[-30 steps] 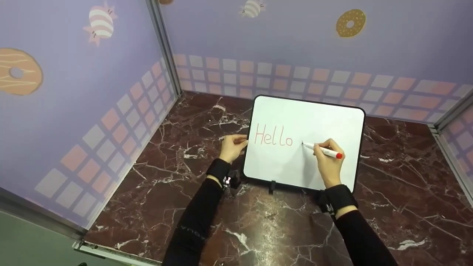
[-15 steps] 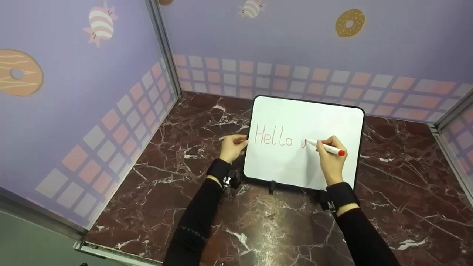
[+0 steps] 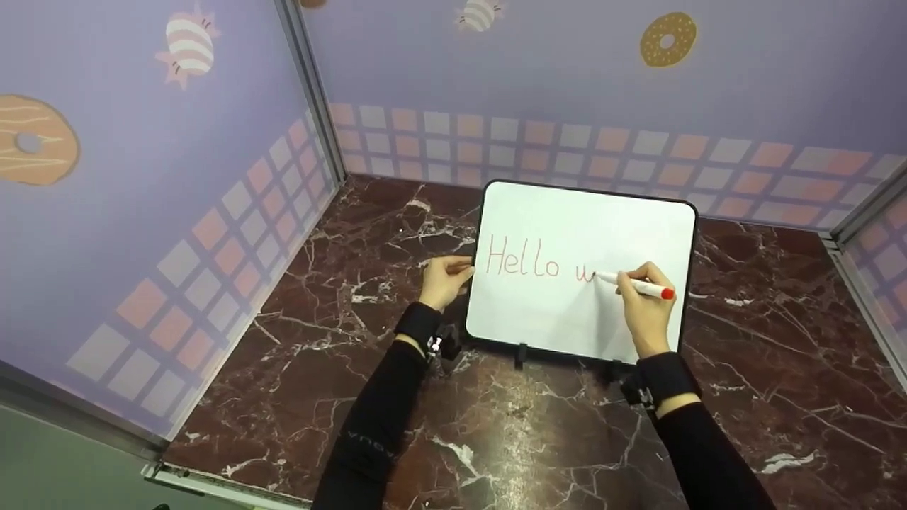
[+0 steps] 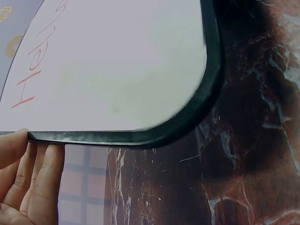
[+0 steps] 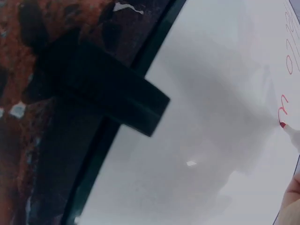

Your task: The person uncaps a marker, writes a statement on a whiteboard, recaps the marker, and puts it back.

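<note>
A whiteboard point(image 3: 567, 312) with a black frame leans back on a stand, with "Hello" and a "w" in red on it. At its left edge my left hand point(image 3: 443, 282) pinches the frame, and in the left wrist view the thumb point(image 4: 13, 147) lies on the front side with the fingers point(image 4: 44, 183) behind. My right hand point(image 3: 646, 312) holds a white marker point(image 3: 641, 285) with a red end, its tip on the board at the "w". In the right wrist view the marker point(image 5: 291, 136) shows its red tip touching the letter; only part of the hand point(image 5: 291, 201) is visible.
Black stand feet point(image 3: 521, 355) hold the board's lower edge; one clip point(image 5: 117, 91) looms large in the right wrist view. The brown marbled table point(image 3: 340, 397) is bounded by patterned walls point(image 3: 567, 78) at the back and sides.
My right hand has moved slightly right along the board with the marker, and the red strokes of a "w" have appeared after "Hello". The left hand stays at the board's edge.
</note>
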`<state>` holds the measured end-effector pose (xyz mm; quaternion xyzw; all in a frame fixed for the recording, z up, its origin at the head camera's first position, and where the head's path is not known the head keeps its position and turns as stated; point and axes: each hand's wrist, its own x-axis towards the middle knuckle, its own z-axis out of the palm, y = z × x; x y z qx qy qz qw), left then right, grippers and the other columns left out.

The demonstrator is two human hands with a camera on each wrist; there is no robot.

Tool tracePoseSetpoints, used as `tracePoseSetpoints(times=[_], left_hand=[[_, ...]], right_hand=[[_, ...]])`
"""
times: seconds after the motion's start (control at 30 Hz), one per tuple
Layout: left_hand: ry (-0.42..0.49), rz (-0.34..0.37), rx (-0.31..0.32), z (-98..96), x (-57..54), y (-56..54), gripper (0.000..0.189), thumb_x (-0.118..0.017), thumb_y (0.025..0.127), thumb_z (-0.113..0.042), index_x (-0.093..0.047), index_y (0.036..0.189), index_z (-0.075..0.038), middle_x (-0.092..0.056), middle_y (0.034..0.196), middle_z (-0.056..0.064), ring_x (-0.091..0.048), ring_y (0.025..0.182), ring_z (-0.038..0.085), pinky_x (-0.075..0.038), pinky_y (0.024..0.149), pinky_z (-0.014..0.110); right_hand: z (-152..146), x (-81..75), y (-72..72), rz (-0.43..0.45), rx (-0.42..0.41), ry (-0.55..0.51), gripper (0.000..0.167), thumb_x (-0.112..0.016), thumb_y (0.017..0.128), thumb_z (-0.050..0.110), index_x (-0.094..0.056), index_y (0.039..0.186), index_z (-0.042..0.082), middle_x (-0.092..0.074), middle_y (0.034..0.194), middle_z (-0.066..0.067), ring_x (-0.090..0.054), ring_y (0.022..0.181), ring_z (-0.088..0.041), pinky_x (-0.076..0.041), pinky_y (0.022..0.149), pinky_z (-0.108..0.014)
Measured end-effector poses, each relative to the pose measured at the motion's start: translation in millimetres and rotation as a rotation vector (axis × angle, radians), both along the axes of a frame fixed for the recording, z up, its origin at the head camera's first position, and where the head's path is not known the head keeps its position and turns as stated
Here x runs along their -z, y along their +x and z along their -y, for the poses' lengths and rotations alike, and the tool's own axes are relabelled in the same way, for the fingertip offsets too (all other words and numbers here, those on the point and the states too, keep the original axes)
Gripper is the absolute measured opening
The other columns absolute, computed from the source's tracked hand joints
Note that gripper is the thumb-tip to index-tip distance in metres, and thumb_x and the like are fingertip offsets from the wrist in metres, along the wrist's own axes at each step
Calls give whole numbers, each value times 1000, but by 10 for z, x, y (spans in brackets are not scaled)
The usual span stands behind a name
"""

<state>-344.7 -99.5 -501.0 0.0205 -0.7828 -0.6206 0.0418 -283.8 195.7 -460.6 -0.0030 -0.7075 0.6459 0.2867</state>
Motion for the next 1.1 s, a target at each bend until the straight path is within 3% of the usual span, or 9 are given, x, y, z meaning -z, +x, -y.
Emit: tracePoseSetpoints(times=[0.23,0.53,0.8,0.93,1.1], left_hand=[[-5,8,-8,0,22,2,25,-67,92,-4,-70,117,4,-72,110,23,-72,97,34,-64,72,37],[20,9,-3,23,21,11,25,-66,93,-3,-69,117,4,-71,110,24,-69,102,41,-60,82,52],[16,10,-2,5,24,11,27,-67,93,-3,-68,118,6,-71,110,24,-72,97,35,-64,75,40],[22,2,4,-2,12,7,28,-66,93,-3,-68,119,7,-71,111,26,-69,101,41,-62,79,47],[14,-6,-3,-13,6,8,27,-66,93,-2,-68,118,6,-71,111,25,-70,101,40,-62,79,46]], right_hand=[[-15,26,-41,-35,-17,-65,15,-61,86,-11,-52,80,-21,-62,62,5,-59,57,-6,-45,54,-15],[-82,76,-13,-59,15,-64,15,-60,86,-11,-50,79,-20,-61,60,5,-59,56,-7,-45,54,-15],[-80,67,-19,-59,21,-43,15,-62,86,-10,-52,79,-20,-64,63,7,-61,57,-7,-46,54,-13],[-93,38,15,-49,63,-37,16,-60,85,-11,-50,77,-20,-61,59,8,-58,53,-4,-43,51,-13],[-95,26,74,-2,84,-13,17,-59,84,-11,-49,73,-19,-57,53,10,-55,49,-3,-37,46,-14]])
